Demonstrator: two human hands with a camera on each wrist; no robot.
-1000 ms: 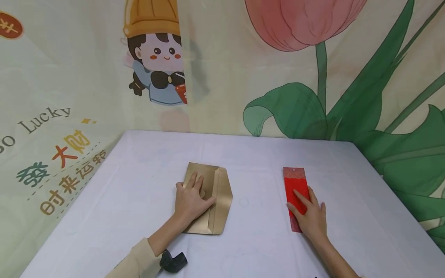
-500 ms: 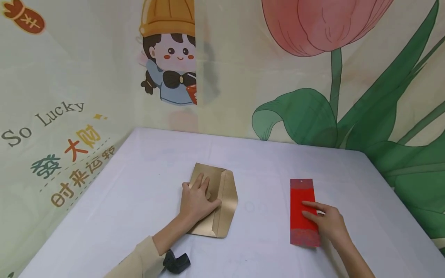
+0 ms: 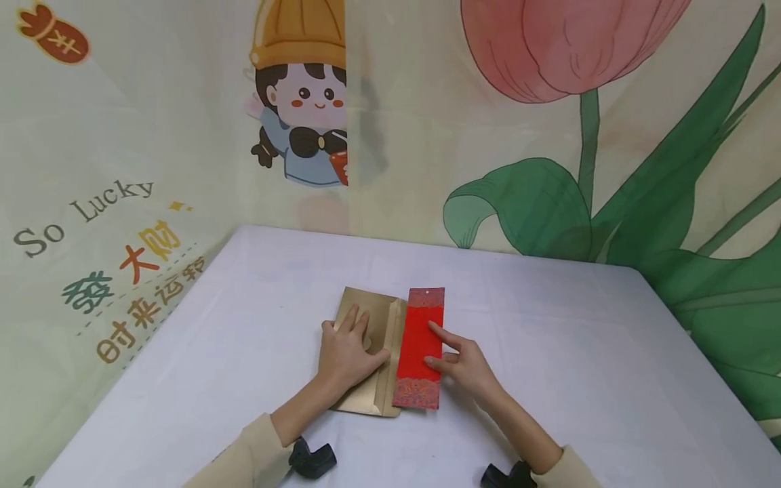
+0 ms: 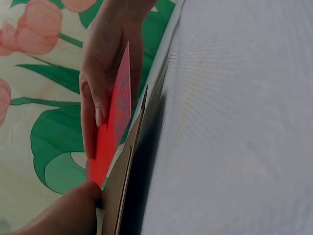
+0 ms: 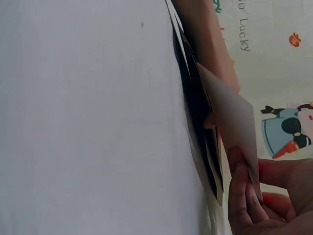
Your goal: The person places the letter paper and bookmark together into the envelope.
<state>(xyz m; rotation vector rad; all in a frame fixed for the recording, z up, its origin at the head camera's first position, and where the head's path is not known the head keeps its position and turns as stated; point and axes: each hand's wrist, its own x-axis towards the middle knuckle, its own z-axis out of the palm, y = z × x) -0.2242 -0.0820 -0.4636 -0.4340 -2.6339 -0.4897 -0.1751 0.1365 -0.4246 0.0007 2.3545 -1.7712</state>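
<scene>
My left hand (image 3: 349, 351) lies over the gold envelope (image 3: 379, 308), with its fingers spread on the front and its thumb at the flap fold. In the left wrist view, the thumb meets the envelope's edge, and a dark shadow lies beneath the paper. The long red card (image 3: 421, 346) has patterned ends and a small hole at the top; its back looks pale in the right wrist view. My right hand (image 3: 472, 369) pinches the card by its right edge, two fingertips on the front and other fingers behind. The card overlaps the envelope's flap, partly hiding it.
A white cloth covers the table (image 3: 549, 325). A black wrist mount (image 3: 312, 459) shows by the left sleeve, another black mount (image 3: 506, 476) by the right sleeve. A printed curtain (image 3: 403, 135) hangs behind the table.
My right hand has picked up the red card and carried it left from the table's right side to the envelope's flap. The left hand has stayed on the gold envelope.
</scene>
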